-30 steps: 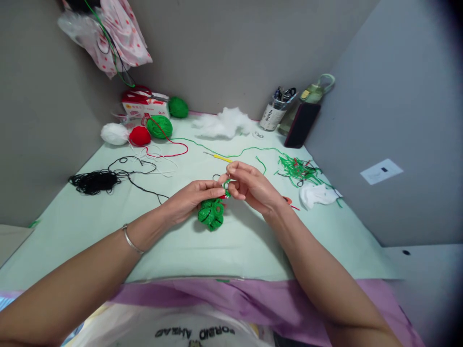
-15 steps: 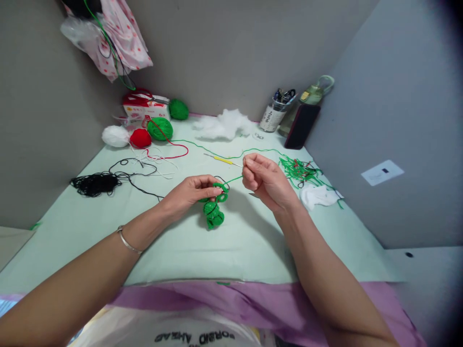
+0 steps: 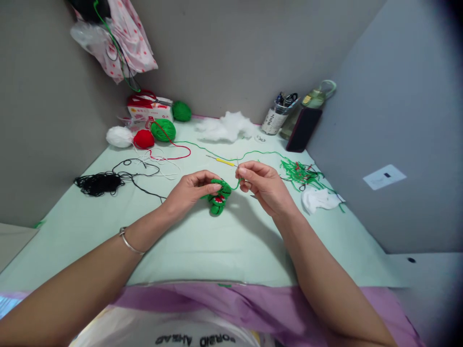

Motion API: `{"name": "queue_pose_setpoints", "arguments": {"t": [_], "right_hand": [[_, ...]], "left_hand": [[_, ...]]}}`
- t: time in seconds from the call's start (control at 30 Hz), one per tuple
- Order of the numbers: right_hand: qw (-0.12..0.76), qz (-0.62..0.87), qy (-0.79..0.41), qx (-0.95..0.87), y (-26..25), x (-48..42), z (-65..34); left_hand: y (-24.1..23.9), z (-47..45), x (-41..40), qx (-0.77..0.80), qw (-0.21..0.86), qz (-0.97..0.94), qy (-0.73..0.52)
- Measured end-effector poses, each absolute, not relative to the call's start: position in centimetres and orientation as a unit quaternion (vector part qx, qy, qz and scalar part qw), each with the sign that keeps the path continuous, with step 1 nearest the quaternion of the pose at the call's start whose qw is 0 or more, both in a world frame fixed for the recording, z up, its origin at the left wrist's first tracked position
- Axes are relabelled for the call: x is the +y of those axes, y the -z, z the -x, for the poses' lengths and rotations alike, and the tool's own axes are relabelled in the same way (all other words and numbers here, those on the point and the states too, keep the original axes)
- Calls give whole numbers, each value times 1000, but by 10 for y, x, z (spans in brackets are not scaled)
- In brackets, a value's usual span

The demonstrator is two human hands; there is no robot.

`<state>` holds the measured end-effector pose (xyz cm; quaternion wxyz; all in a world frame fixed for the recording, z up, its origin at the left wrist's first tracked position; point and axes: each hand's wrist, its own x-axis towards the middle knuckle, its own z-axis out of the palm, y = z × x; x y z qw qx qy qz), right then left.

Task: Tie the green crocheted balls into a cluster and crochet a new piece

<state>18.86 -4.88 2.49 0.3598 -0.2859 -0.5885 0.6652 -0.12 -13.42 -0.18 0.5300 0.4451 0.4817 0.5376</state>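
My left hand (image 3: pixel 195 190) pinches a small green crocheted figure (image 3: pixel 217 208) between thumb and fingers. A red and white patch and dark yarn lines show on its near side. My right hand (image 3: pixel 261 183) is closed, thumb against forefinger, on a thin sewing needle (image 3: pixel 238 163) whose tip points up. A slack strand of green yarn (image 3: pixel 235 187) runs from the figure to the right-hand fingers. Just beyond that hand lies a yellow-handled crochet hook (image 3: pixel 224 161). A dark pointed tip shows beside the right wrist; the rest is hidden.
Black yarn (image 3: pixel 99 184) lies at left. Behind it sit white (image 3: pixel 119 137), red (image 3: pixel 143 139) and green (image 3: pixel 163 130) yarn balls. White stuffing (image 3: pixel 226 127), a pen cup (image 3: pixel 274 120), a phone (image 3: pixel 304 129) and a bottle (image 3: pixel 314 99) stand along the back. Green scraps (image 3: pixel 300 172) lie right.
My right hand has come slightly nearer the figure, and the taut yarn has gone slack. The figure has turned in my left hand, so its red and white patch now shows.
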Motion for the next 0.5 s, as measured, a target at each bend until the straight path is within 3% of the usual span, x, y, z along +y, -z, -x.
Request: {"name": "queue_pose_setpoints", "arguments": {"t": [0.2, 0.5], "right_hand": [[335, 292, -653, -613, -25, -49, -189], [340, 281, -352, -826, -29, -58, -190]], "left_hand": [[2, 1, -135, 485, 515, -445, -549], [4, 2, -135, 492, 493, -449, -560]]}}
